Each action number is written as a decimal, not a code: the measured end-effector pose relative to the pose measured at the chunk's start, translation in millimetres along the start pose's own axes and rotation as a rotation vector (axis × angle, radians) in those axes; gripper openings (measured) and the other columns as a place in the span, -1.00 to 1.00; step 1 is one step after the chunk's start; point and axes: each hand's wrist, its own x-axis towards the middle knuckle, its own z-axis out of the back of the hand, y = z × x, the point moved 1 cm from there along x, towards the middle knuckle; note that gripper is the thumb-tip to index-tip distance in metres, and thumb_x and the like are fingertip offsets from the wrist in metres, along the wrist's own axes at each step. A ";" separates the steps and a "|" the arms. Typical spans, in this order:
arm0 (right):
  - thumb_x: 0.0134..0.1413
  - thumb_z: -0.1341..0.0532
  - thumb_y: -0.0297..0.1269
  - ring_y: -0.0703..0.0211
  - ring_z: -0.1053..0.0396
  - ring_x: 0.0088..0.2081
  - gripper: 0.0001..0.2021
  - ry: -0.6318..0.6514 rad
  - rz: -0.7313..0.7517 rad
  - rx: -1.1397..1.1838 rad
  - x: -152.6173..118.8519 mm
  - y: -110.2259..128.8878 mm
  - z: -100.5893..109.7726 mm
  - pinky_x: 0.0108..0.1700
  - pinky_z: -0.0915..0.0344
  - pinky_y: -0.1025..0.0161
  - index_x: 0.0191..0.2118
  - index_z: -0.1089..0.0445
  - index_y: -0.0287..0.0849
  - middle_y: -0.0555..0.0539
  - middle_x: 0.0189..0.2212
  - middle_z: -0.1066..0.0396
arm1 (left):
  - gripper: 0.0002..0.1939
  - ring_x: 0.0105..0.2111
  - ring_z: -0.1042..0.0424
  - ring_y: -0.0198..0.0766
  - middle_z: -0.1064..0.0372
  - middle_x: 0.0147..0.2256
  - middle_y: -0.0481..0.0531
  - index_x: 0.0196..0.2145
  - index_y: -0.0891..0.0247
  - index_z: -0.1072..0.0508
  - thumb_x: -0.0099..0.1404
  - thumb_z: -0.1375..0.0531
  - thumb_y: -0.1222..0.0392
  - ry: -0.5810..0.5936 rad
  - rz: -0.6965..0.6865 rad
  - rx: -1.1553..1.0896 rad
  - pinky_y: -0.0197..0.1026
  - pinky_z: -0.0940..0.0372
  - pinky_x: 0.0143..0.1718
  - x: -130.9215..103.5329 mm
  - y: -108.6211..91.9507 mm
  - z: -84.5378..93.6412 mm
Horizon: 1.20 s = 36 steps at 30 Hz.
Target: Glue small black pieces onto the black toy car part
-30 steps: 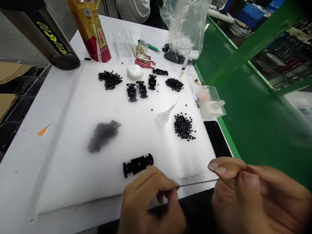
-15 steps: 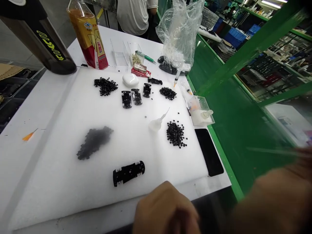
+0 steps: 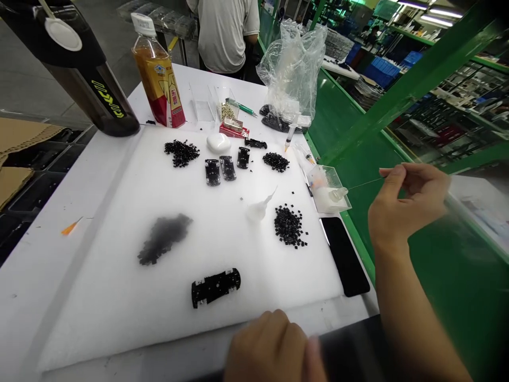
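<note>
Fingers of the right hand (image 3: 405, 204), at the right of the frame, are pinched shut on a thin wire (image 3: 363, 183) that runs leftward from thumb and forefinger toward a small clear tray (image 3: 338, 204) at the right edge of the white foam mat (image 3: 119, 297). The wire's far tip lies at or just over a small squeeze bottle (image 3: 337, 194) lying in that tray; whether it touches the nozzle is too fine to tell. The left hand (image 3: 274, 350), at the bottom centre, is curled into a loose fist at the near table edge; whether it holds anything cannot be told.

On the mat, a black chassis part (image 3: 216, 286) lies just above the left hand. Further up are a heap of black cubes (image 3: 289, 227), a second dropper bottle (image 3: 260, 207), a blurred grey heap (image 3: 163, 239) at centre left, and three more chassis parts (image 3: 226, 167) near the top. A black phone (image 3: 345, 254) lies below the tray. A drink bottle (image 3: 159, 79) and a clear plastic bag (image 3: 292, 74) stand along the far edge, and a person in a light shirt (image 3: 226, 32) stands behind the table.

Judging by the pose, the step in hand is bringing the wire tip to the bottle's nozzle; the next move would call for a steady, fine aim at a very small opening.
</note>
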 end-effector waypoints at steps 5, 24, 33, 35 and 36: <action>0.28 -0.32 -0.19 0.07 -0.60 -0.37 -0.77 0.264 -0.030 -0.131 -9.2 0.8 13.8 -0.33 -0.37 0.27 -0.16 -0.64 -0.25 -0.14 -0.39 -0.62 | -0.63 -0.56 -0.24 -0.31 -0.40 -0.44 -0.05 -0.18 0.22 -0.54 0.35 -0.01 0.55 -0.047 -0.106 0.084 -0.19 0.03 -0.55 3.3 -0.7 -2.9; 0.34 -0.17 -0.59 0.24 -0.52 -0.29 -0.80 0.694 -0.080 0.489 -114.9 146.7 90.5 -0.28 -0.41 0.30 -0.19 -0.51 -0.20 -0.03 -0.32 -0.56 | -0.63 -0.07 -0.54 0.03 -0.55 -0.04 0.30 0.12 0.59 -0.48 0.37 -0.26 0.50 0.417 -0.567 0.509 0.10 -0.48 -0.06 70.2 58.1 107.7; 0.34 -0.14 -0.58 0.29 -0.48 -0.36 -0.78 0.748 -0.160 0.628 -111.0 164.7 84.3 -0.37 -0.41 0.36 -0.21 -0.49 -0.19 -0.02 -0.37 -0.53 | -0.62 0.06 -0.52 -0.15 -0.55 -0.03 0.16 0.09 0.47 -0.49 0.35 -0.20 0.62 0.276 -0.314 0.241 -0.07 -0.46 0.15 57.6 63.7 112.7; 0.35 -0.15 -0.55 0.27 -0.49 -0.36 -0.79 0.789 -0.228 0.670 -111.8 167.3 86.1 -0.36 -0.43 0.34 -0.19 -0.50 -0.16 -0.01 -0.35 -0.54 | -0.63 0.03 -0.53 -0.27 -0.57 -0.05 0.05 0.08 0.36 -0.50 0.38 -0.19 0.58 0.209 -0.122 0.056 -0.21 -0.46 0.15 53.9 59.7 108.5; 0.34 -0.17 -0.53 0.26 -0.51 -0.34 -0.81 0.814 -0.258 0.695 -112.4 168.4 87.2 -0.33 -0.46 0.33 -0.14 -0.50 -0.14 -0.01 -0.31 -0.55 | -0.63 0.01 -0.55 -0.30 -0.58 -0.07 0.01 0.08 0.31 -0.50 0.38 -0.20 0.56 0.195 -0.025 -0.055 -0.24 -0.47 0.15 52.9 57.1 105.3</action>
